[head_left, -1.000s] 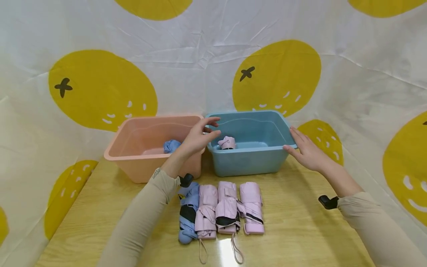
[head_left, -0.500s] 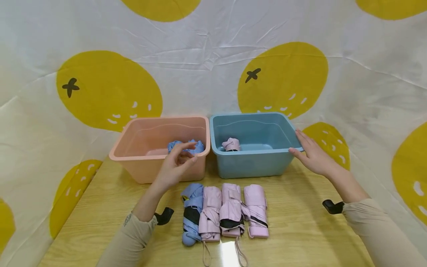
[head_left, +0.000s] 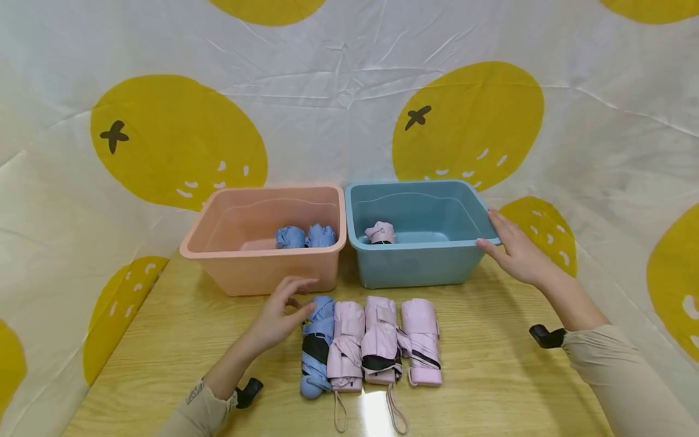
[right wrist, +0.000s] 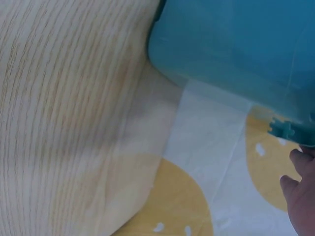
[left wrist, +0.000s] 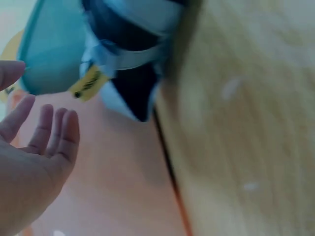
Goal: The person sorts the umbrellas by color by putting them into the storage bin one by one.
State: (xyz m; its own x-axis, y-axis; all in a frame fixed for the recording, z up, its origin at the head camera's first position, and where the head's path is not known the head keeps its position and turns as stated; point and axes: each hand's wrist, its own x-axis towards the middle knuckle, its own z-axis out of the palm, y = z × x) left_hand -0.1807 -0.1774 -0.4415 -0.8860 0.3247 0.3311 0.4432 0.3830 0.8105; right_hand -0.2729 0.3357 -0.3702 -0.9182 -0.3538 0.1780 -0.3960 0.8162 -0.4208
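My left hand hovers beside the top end of a folded blue umbrella, fingers spread and holding nothing. In the left wrist view a gap shows between the fingers and that umbrella, which has a yellow tag. To its right lie three folded pink umbrellas in a row, two with wrist loops. My right hand rests on the right rim of the blue bin, fingers extended. One pink umbrella is inside that bin. Two blue umbrellas sit in the pink bin, partly hidden by its front wall.
Both bins stand side by side at the back of the wooden table. Behind them hangs a white cloth with yellow fruit prints, which also runs along both sides.
My left hand has come back from over the bins, down and left, then to the blue umbrella on the table. The right hand stays on the blue bin's rim.
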